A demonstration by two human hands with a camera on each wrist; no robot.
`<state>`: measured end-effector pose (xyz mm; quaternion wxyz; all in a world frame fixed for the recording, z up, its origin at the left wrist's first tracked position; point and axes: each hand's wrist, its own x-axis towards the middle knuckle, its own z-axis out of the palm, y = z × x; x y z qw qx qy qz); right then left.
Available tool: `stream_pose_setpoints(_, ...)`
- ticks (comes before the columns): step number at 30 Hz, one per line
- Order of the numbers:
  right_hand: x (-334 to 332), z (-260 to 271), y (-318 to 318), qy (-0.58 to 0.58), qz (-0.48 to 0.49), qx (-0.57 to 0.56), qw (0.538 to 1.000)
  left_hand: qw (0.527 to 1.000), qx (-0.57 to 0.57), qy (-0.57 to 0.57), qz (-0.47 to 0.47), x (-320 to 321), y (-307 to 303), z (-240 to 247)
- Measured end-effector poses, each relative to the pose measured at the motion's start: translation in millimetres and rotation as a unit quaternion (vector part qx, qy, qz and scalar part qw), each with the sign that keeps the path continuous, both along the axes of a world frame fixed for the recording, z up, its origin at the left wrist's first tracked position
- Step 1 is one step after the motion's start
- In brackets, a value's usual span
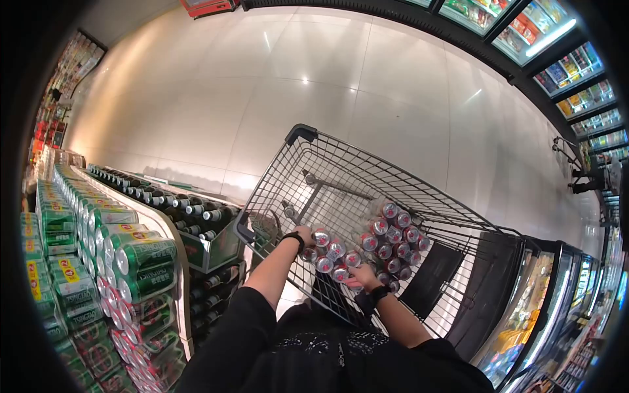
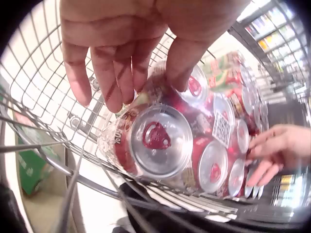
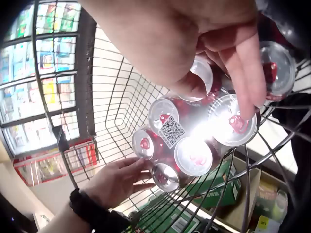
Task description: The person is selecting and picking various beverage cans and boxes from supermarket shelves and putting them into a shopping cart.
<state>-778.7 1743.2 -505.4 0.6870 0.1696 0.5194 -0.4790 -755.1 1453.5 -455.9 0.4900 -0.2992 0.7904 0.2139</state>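
Note:
A shrink-wrapped pack of red drink cans (image 1: 337,251) with silver ends is between both hands at the near side of the shopping cart (image 1: 400,171). My left hand (image 1: 303,234) grips one end of it, the thumb on top by a can and the fingers (image 2: 104,80) down along the far side. At the other end, my right hand (image 1: 362,278) holds the pack, with thumb and fingers (image 3: 248,68) over the can ends. A square black-and-white code (image 3: 171,131) shows on the wrap. Right beside it in the cart stands a similar can pack (image 1: 393,242).
Green beer cans (image 1: 145,262) are stacked on the left, next to a crate of dark bottles (image 1: 203,245) close to the cart. A black flap (image 1: 432,278) lies at the cart's right. Lit fridges (image 1: 524,314) line the right side, with tiled floor (image 1: 314,85) ahead.

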Motion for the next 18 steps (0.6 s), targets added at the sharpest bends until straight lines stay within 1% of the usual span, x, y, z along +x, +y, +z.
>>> stream_pose_setpoints(2,-0.1,14.0,-4.3,-0.058,-0.103,0.006,0.993,0.999,0.047,0.0,-0.006,5.5,-10.8,-11.2)
stream_pose_setpoints(4,9.2,9.2,-6.4,-0.051,-0.149,0.002,0.987,0.996,0.086,0.012,-0.027,12.5,-20.3,-22.3)
stream_pose_setpoints(5,13.7,7.2,-4.3,-0.047,-0.172,0.001,0.984,0.994,0.111,-0.004,-0.006,14.5,-24.7,-28.8)
stream_pose_setpoints(7,19.6,-0.8,2.0,-0.036,-0.18,0.015,0.983,0.99,0.143,-0.003,0.006,17.3,-33.2,-32.1)
stream_pose_setpoints(8,22.0,-4.4,4.5,-0.029,-0.183,0.019,0.983,0.991,0.135,0.027,0.005,21.5,-33.1,-32.5)
stream_pose_setpoints(11,27.5,-0.1,6.4,0.004,-0.193,0.039,0.98,0.981,0.177,-0.01,0.08,15.9,-38.0,-19.0)
stream_pose_setpoints(12,27.2,1.4,7.0,0.003,-0.179,0.043,0.983,0.981,0.182,0.001,0.062,14.7,-39.7,-21.5)
stream_pose_setpoints(14,23.3,2.1,4.0,0.002,-0.154,0.051,0.987,0.988,0.146,0.026,0.038,15.1,-39.6,-25.2)
stream_pose_setpoints(15,21.9,7.5,0.0,-0.001,-0.169,0.039,0.985,0.991,0.128,0.038,0.025,12.8,-38.7,-24.8)
stream_pose_setpoints(16,20.8,12.3,-4.0,-0.003,-0.184,0.028,0.982,0.992,0.125,0.028,-0.021,5.7,-39.9,-16.9)
stream_pose_setpoints(17,19.6,17.4,-6.8,-0.004,-0.199,0.017,0.98,0.994,0.096,0.028,-0.032,2.0,-43.4,-12.5)
stream_pose_setpoints(18,17.9,13.8,-9.2,-0.004,-0.203,-0.055,0.978,0.996,0.069,0.028,-0.044,-1.9,-45.6,-8.6)
